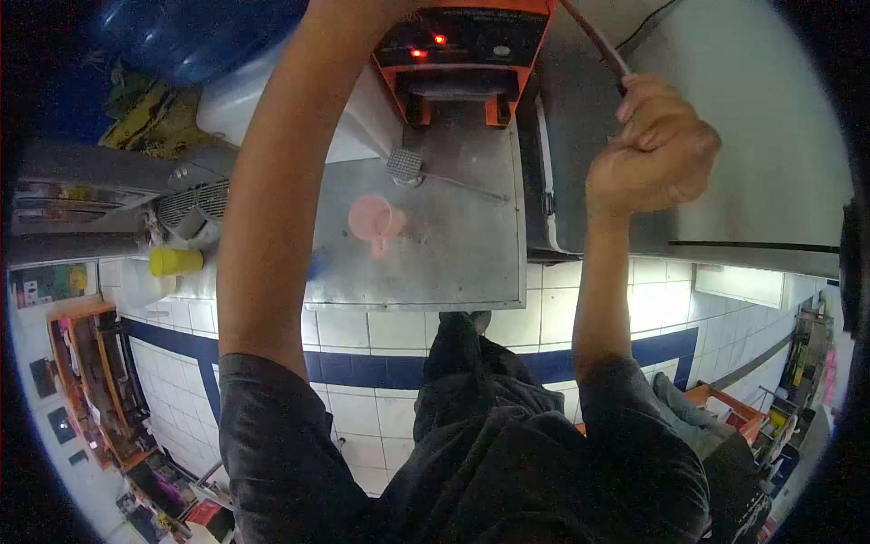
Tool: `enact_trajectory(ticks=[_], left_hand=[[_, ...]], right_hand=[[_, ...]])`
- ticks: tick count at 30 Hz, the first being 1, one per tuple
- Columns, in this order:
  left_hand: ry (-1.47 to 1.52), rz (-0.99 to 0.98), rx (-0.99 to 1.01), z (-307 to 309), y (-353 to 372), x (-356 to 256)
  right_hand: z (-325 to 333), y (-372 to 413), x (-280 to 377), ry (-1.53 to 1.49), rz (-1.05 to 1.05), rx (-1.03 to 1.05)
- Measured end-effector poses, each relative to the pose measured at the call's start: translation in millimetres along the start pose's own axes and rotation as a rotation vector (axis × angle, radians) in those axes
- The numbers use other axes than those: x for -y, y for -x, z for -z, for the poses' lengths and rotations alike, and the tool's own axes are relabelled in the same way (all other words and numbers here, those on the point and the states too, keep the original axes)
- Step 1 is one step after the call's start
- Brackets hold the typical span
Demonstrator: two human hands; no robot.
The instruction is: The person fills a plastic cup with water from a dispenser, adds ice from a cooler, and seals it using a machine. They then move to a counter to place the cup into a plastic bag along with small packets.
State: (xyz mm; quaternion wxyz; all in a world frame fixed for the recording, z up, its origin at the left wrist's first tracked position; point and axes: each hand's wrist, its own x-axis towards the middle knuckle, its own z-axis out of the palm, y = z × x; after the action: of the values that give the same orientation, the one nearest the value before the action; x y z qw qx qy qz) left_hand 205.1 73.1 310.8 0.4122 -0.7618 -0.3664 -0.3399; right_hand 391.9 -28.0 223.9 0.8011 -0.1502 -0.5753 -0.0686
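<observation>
My right hand [654,145] is closed in a fist around the end of a long thin lever [598,41], which slants up to the side of an orange-and-black machine [462,41]. Two red lights glow on the machine's front panel, above an opening with dark rails. My left arm reaches up past the machine's left side. Only the base of my left hand [399,7] shows at the top edge; its fingers are out of sight. Below the machine, a pink plastic cup with a handle [373,218] stands on the metal tabletop [453,263].
A long-handled tool with a gridded square head [405,168] lies by the pink cup. Left of it are a white container [245,100] and a yellow cup [175,261]. A large grey appliance [752,145] stands at right. White floor tiles [390,412] carry a blue stripe.
</observation>
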Motion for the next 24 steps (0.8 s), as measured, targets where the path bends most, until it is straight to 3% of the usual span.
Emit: enact_trajectory(ticks=[8,12,15,18,23,24], left_hand=[[0.150,0.100,0.171,17,-8,-7],[0.190,0.030,0.061,13,-8,-4],[0.207,0.094,0.147,17,-11,-6],[0.217,0.055,0.027,15,-10,-3],[0.191,0.096,0.229,26,-16,-2],[0.162,0.089,-0.035,4,-14,1]], right_hand=[[-2,0,3,0.001,-0.029,0.006],[-3,-1,10,0.106,-0.070,0.045],[-3,-1,8,0.073,-0.068,0.030],[-2,0,7,0.078,-0.066,0.032],[5,1,5,0.046,-0.041,0.016],[5,-3,-2,0.008,-0.050,0.002]])
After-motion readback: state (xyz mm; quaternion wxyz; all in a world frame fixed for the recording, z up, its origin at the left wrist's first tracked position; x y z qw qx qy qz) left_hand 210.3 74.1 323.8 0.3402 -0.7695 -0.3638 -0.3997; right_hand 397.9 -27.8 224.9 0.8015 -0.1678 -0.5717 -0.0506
